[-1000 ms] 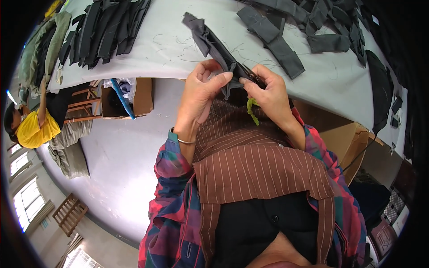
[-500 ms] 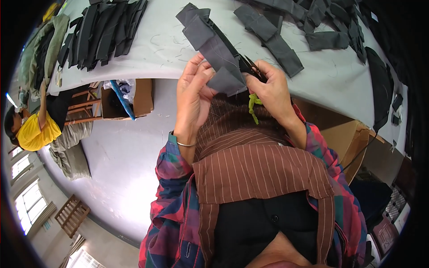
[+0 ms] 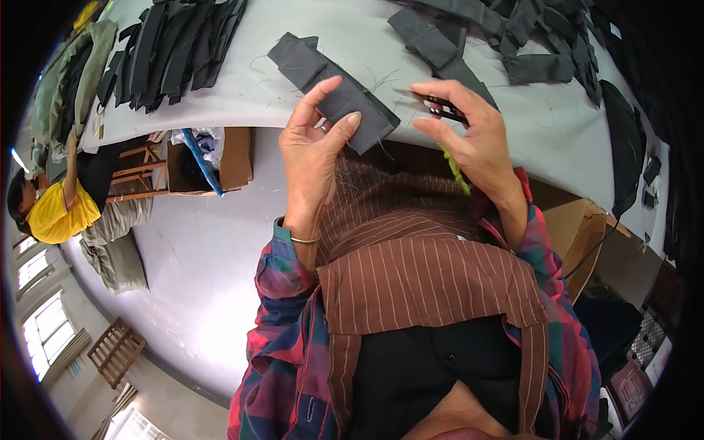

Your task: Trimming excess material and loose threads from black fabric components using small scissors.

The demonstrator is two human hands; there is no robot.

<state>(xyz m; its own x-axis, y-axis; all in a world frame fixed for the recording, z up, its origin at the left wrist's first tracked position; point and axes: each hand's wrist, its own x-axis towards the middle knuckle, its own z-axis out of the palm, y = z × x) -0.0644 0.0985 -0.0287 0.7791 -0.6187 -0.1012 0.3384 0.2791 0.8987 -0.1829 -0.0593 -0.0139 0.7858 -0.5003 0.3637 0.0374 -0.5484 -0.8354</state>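
Between the thumb and fingers of my left hand [image 3: 314,143] is a dark grey fabric piece [image 3: 352,99], flat and oblong, with loose threads at its edges. It slants over the front edge of the table. To its right, my right hand [image 3: 473,132] grips small black thread snips [image 3: 444,107], their blades pointing left toward the fabric but apart from it. A yellow-green cord [image 3: 456,172] hangs below that hand. Just beyond the snips lie more dark grey fabric pieces [image 3: 425,40] on the table.
The pale-covered table [image 3: 264,88] carries a row of dark strips [image 3: 172,55] at left and a heap of grey pieces [image 3: 539,29] at far right. Cardboard boxes [image 3: 236,158] stand under it. A person in a yellow top [image 3: 62,213] is at the far left.
My right hand with the snips has moved right, away from the fabric. The fabric piece has come lower and lies flatter in my left hand, its folded near end now straightened.
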